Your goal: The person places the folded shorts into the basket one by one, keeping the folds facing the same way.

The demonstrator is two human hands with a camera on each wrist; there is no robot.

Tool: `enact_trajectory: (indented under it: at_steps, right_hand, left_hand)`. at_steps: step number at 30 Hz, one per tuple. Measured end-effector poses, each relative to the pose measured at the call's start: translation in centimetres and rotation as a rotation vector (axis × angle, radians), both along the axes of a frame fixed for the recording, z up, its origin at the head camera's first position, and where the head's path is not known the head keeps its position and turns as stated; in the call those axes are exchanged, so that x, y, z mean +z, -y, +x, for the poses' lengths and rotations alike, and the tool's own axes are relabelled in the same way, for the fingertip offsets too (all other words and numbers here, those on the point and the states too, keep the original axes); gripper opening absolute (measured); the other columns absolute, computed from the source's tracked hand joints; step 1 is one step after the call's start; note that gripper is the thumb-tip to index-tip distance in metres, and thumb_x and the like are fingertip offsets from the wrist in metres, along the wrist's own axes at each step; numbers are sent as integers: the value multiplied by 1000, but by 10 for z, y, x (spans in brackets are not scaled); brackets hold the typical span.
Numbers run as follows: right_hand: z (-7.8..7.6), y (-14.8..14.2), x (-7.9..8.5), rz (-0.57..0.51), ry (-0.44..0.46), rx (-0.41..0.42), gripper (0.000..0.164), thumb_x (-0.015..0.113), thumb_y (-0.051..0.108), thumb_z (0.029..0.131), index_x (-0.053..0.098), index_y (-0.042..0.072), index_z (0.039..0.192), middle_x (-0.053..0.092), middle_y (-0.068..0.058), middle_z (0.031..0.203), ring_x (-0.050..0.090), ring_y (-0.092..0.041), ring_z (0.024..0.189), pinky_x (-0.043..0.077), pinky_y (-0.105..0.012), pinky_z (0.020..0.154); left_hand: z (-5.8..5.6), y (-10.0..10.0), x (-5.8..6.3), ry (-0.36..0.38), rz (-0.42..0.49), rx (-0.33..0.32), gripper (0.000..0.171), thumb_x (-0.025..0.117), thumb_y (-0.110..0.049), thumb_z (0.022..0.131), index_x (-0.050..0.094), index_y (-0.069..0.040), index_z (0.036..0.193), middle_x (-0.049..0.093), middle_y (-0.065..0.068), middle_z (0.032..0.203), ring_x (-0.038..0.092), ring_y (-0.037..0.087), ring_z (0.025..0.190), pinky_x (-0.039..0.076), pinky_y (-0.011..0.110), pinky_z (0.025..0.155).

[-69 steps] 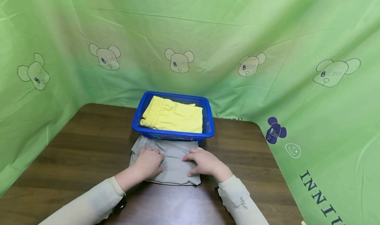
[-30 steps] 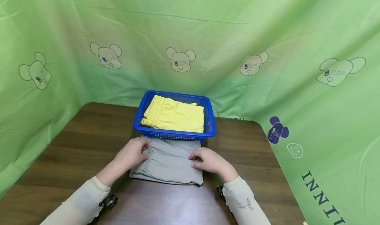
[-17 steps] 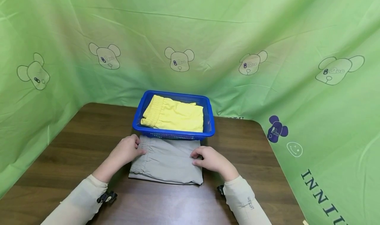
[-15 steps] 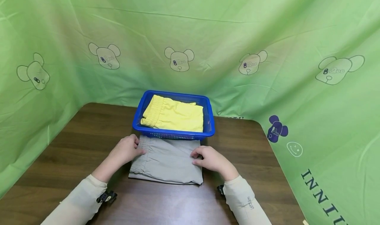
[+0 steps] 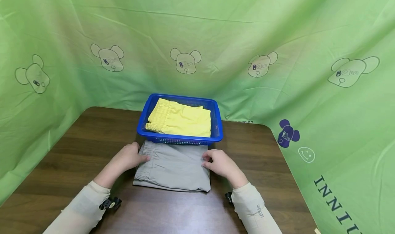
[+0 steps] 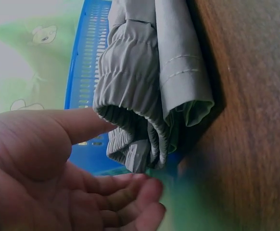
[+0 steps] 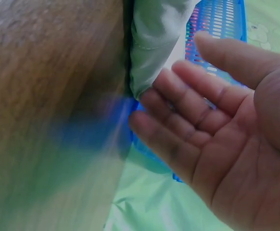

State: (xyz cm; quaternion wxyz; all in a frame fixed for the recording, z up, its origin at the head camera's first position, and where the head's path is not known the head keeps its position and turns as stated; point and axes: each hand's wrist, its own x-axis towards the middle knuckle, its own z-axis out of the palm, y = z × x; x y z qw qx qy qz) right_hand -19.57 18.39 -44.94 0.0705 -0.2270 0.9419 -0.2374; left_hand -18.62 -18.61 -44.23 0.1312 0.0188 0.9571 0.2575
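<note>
Folded grey shorts (image 5: 176, 167) lie flat on the table, elastic waistband (image 6: 128, 72) toward the left. My left hand (image 5: 127, 158) is at that waistband. Its thumb (image 6: 89, 124) reaches the top of the band, while the loosely bent fingers (image 6: 125, 199) lie apart from the cloth beyond its end. At the opposite, right edge is my right hand (image 5: 221, 162), fingers relaxed. In the right wrist view its fingertips (image 7: 166, 79) are right at the folded edge, and the thumb (image 7: 226, 53) stands away from it.
A blue perforated basket (image 5: 179, 138) stands directly behind the grey shorts. Folded yellow shorts (image 5: 185, 120) lie inside it. A green curtain (image 5: 216, 28) with printed bear heads rises behind and beside the brown wooden table (image 5: 92, 144).
Both hands were over the shorts and have moved outward, the left to the waistband end, the right to the right edge. The upper layer's waistband now lies further left, spread flatter.
</note>
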Motion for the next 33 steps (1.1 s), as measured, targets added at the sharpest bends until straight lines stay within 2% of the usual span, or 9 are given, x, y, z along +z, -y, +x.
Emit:
enact_trajectory:
  at_steps: [3,7,10,15,21,24,28,31,33]
  right_hand:
    - [0,0,0,15,3,-78,19,78,19,90,74,8,104,69,3,87,63,-13,84,55,-37,82]
    - [-1,0,-1,37,7,-165,17,78,21,90,74,9,102,66,3,83,60,-12,78,54,-34,76]
    - [-1,0,-1,58,13,-215,18,77,24,91,74,9,101,65,2,80,58,-13,75,52,-33,71]
    - [2,1,0,98,50,-290,24,74,30,93,74,7,101,65,0,79,57,-15,72,49,-34,66]
    - [5,4,-1,113,91,-319,29,73,39,94,74,10,89,66,0,78,56,-17,68,46,-33,61]
    - [6,6,-2,122,104,-323,30,74,40,92,72,11,84,64,0,77,55,-17,68,46,-33,61]
    - [7,8,-3,111,124,-338,31,75,40,91,68,11,82,62,0,76,55,-18,68,44,-33,61]
    - [7,9,-4,91,140,-354,30,76,39,91,66,11,83,61,-1,76,54,-18,68,43,-32,61]
    - [6,9,-4,69,155,-361,30,76,37,91,66,9,85,61,-2,75,55,-18,65,44,-32,59]
  left_hand:
    - [1,1,1,56,-10,-27,79,70,-45,95,49,22,131,59,39,126,61,49,115,53,59,92]
    - [2,1,-1,92,-18,-48,81,63,-48,98,47,22,136,54,40,134,57,50,123,50,60,97]
    - [2,0,-3,90,-10,-63,87,62,-53,98,46,23,136,54,41,135,56,51,124,50,60,99]
    - [4,-4,-6,88,8,-69,101,68,-62,91,44,25,136,53,43,135,55,53,125,49,61,100]
    - [5,-7,-5,74,-4,-61,99,73,-58,88,45,25,134,56,42,130,60,49,119,51,58,97]
    - [4,-8,-6,77,4,-42,94,76,-55,88,47,24,131,61,37,121,66,40,102,57,51,84]
    - [4,-10,-8,119,71,15,85,80,-50,86,49,20,124,63,26,102,67,29,70,57,42,57]
    - [4,-11,-11,158,138,55,73,82,-44,86,52,14,117,62,20,93,65,27,61,56,39,48]
    - [3,-12,-14,167,168,65,66,83,-41,86,54,11,113,61,18,90,65,26,62,56,39,47]
